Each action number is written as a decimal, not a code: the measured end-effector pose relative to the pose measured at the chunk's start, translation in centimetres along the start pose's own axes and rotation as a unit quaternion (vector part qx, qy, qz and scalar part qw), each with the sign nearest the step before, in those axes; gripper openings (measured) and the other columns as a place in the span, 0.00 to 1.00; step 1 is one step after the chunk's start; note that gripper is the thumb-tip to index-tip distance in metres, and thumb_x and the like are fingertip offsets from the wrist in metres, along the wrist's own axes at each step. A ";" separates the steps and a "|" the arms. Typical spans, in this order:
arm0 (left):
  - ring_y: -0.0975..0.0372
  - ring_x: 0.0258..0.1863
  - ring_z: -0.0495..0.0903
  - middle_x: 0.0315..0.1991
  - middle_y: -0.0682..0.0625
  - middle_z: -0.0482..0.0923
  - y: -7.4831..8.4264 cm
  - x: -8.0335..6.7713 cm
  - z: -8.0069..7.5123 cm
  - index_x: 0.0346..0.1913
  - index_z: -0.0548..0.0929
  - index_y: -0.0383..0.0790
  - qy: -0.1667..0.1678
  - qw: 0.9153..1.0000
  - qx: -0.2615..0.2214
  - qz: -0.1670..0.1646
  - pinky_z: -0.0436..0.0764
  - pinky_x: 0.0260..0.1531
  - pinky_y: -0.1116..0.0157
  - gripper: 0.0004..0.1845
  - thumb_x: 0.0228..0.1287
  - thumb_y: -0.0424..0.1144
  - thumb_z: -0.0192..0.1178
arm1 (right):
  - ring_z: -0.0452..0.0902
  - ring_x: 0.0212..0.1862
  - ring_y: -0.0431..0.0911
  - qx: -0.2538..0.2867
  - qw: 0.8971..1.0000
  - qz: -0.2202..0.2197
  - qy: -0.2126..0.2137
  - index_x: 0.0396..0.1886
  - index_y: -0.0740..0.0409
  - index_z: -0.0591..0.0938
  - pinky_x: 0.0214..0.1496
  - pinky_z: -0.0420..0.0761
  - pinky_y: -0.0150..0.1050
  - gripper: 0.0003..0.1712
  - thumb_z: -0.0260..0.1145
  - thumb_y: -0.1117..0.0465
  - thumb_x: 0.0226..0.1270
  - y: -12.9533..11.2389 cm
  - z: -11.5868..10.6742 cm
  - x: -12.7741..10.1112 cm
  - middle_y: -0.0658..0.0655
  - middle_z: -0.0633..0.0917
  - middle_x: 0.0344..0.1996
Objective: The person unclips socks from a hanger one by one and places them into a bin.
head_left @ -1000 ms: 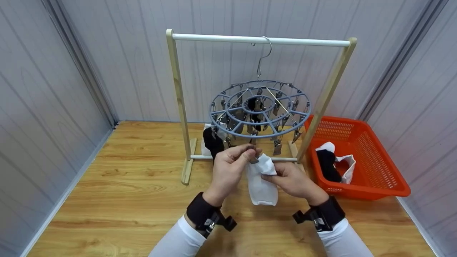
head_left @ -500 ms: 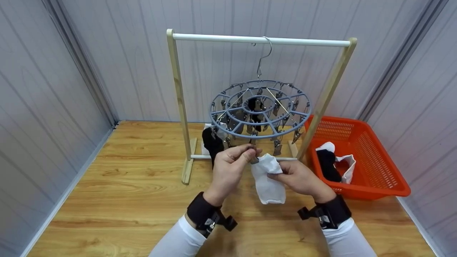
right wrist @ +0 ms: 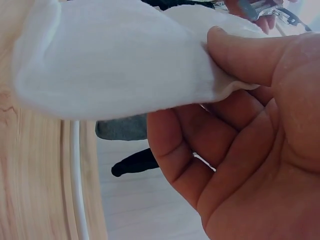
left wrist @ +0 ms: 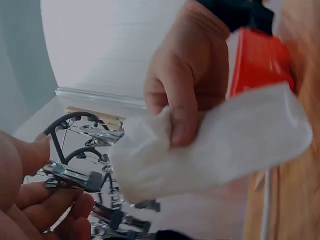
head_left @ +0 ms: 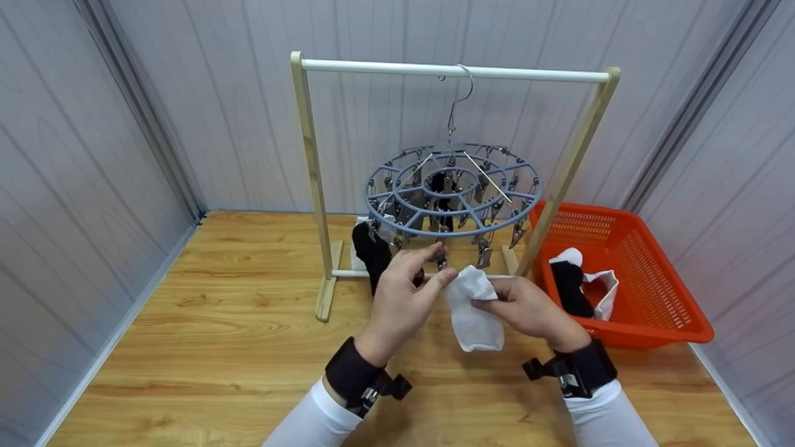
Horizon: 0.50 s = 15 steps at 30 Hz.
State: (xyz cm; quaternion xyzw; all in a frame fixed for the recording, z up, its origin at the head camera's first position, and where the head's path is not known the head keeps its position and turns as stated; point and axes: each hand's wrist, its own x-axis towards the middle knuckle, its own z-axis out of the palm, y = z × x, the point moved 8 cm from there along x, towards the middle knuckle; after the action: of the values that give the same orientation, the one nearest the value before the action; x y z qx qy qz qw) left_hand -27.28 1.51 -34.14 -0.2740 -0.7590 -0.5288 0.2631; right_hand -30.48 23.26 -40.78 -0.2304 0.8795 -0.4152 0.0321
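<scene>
white sock point(head_left: 475, 308) is pinched at its cuff by the right hand point(head_left: 528, 310), held just below the hanger point(head_left: 452, 189) so a clip point(head_left: 440, 257), squeezed by the left hand point(head_left: 400, 298), can take it

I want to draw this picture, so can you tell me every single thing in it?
White sock: one, white, held up in front of the round hanger.
Clip: one, metal, hanging at the hanger's near edge.
Round hanger: one, blue-grey, hooked on the rack's bar.
Rack: one, wood and white, on the floor.
Black sock: one, black, hanging from the hanger's left side.
Basket: one, orange, right of the rack, with socks inside.
Left hand: pinches the clip.
Right hand: pinches the white sock.
</scene>
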 end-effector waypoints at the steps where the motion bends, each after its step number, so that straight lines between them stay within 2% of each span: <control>1: 0.55 0.47 0.84 0.57 0.45 0.91 0.6 0.0 -0.3 0.64 0.89 0.31 0.013 0.998 0.041 0.034 0.85 0.51 0.59 0.24 0.74 0.43 0.76 | 0.89 0.44 0.47 -0.002 1.000 0.004 0.001 0.56 0.60 0.93 0.46 0.89 0.39 0.14 0.73 0.57 0.81 0.1 -0.1 0.0 0.58 0.93 0.48; 4: 0.51 0.53 0.85 0.54 0.42 0.91 2.3 0.0 -1.3 0.59 0.90 0.30 0.067 0.982 0.130 0.123 0.85 0.58 0.54 0.23 0.72 0.45 0.78 | 0.88 0.45 0.47 -0.006 1.000 0.015 0.000 0.57 0.60 0.93 0.47 0.89 0.39 0.15 0.73 0.56 0.81 0.2 -0.3 0.0 0.57 0.93 0.48; 6: 0.51 0.51 0.85 0.52 0.43 0.90 2.9 -0.1 -2.0 0.56 0.91 0.31 0.102 0.971 0.149 0.156 0.85 0.55 0.55 0.20 0.72 0.43 0.78 | 0.88 0.45 0.47 -0.010 1.000 0.024 0.001 0.57 0.59 0.93 0.47 0.89 0.39 0.15 0.73 0.55 0.81 0.4 -0.4 -0.1 0.56 0.93 0.48; 9: 0.51 0.48 0.83 0.50 0.43 0.87 3.3 -0.1 -3.0 0.54 0.91 0.32 0.144 0.960 0.155 0.183 0.83 0.52 0.55 0.16 0.72 0.40 0.77 | 0.87 0.43 0.47 -0.018 0.999 0.029 0.004 0.55 0.59 0.93 0.45 0.88 0.39 0.14 0.74 0.55 0.81 0.7 -0.7 -0.1 0.56 0.93 0.47; 11: 0.51 0.50 0.82 0.51 0.42 0.85 3.3 -0.1 -3.4 0.55 0.90 0.32 0.162 0.955 0.158 0.189 0.82 0.53 0.55 0.15 0.72 0.38 0.76 | 0.86 0.40 0.47 -0.027 0.999 0.029 0.010 0.52 0.59 0.93 0.42 0.88 0.38 0.13 0.74 0.55 0.80 0.9 -1.0 -0.1 0.56 0.92 0.44; 15: 0.45 0.62 0.81 0.62 0.37 0.82 2.8 0.1 -3.9 0.62 0.87 0.30 0.177 0.951 0.175 0.186 0.79 0.68 0.50 0.21 0.72 0.37 0.74 | 0.85 0.36 0.46 -0.029 0.999 0.033 0.018 0.51 0.61 0.93 0.35 0.87 0.37 0.13 0.74 0.56 0.80 1.3 -1.5 -0.2 0.56 0.91 0.40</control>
State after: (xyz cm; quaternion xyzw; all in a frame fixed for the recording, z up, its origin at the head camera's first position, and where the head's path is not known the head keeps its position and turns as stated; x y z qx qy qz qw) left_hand -24.94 -1.35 -31.05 -0.2622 -0.7164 -0.3697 0.5304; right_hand -31.20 25.15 -40.81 -0.1949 0.8987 -0.3923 0.0230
